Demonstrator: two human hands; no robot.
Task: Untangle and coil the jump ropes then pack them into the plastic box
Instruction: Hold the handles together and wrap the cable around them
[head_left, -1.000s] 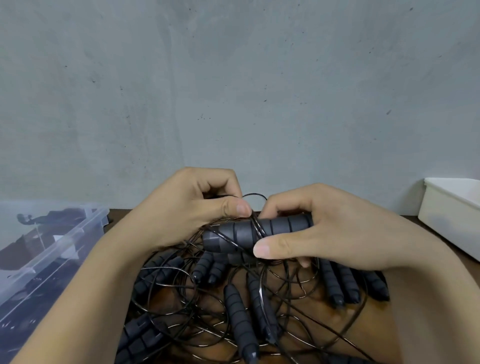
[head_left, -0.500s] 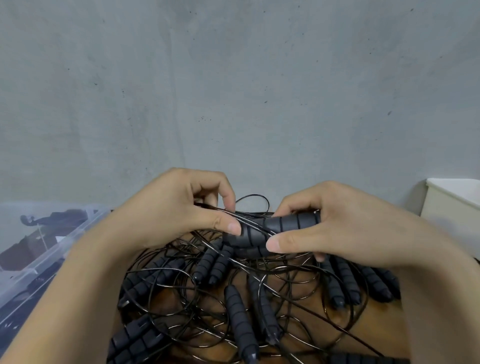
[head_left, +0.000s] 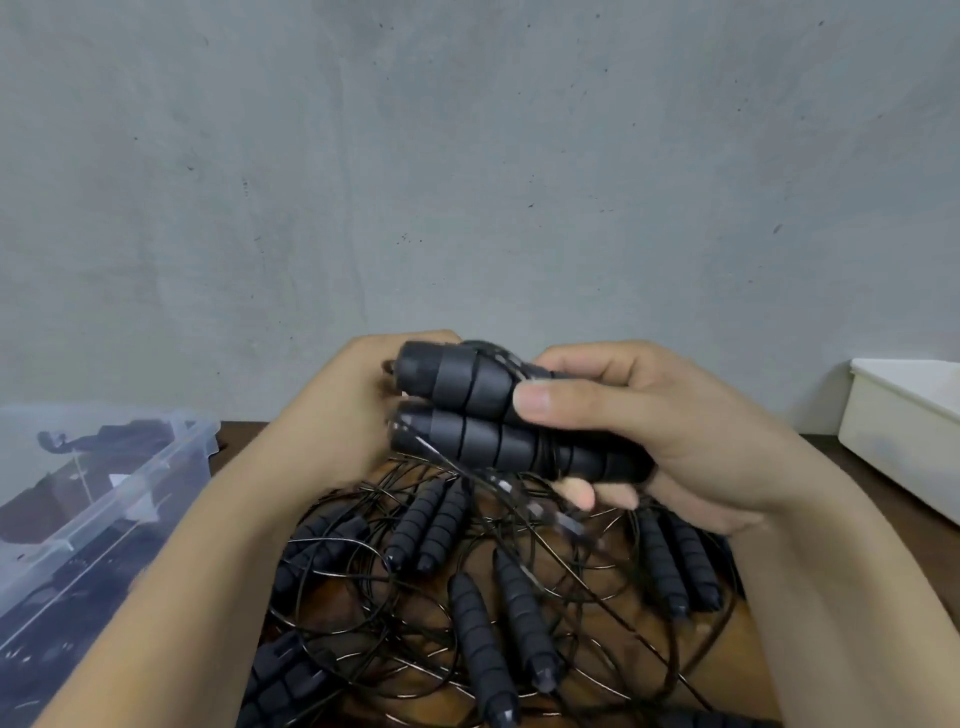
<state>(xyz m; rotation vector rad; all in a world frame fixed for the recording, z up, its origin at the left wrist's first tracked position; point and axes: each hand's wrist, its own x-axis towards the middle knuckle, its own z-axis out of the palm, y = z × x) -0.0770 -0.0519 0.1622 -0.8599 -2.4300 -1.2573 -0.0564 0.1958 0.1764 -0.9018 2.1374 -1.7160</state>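
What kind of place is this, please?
Probably a plain workroom or storage corner: a bare concrete wall, a brown wooden table heaped with tangled jump ropes, and a clear plastic box at its left.

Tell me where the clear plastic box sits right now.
In the head view the clear plastic box is at the far left, beside the left forearm and left of the tangled jump ropes; the white bin stands opposite, far right.

right hand (head_left: 675, 431): grips two black handles (head_left: 488, 441) side by side | left hand (head_left: 332, 415): at their ends, fingers hidden | under both hands: tangled jump ropes (head_left: 467, 597) | left of left hand: clear box (head_left: 104, 499) | right of right hand: white tub (head_left: 904, 441)
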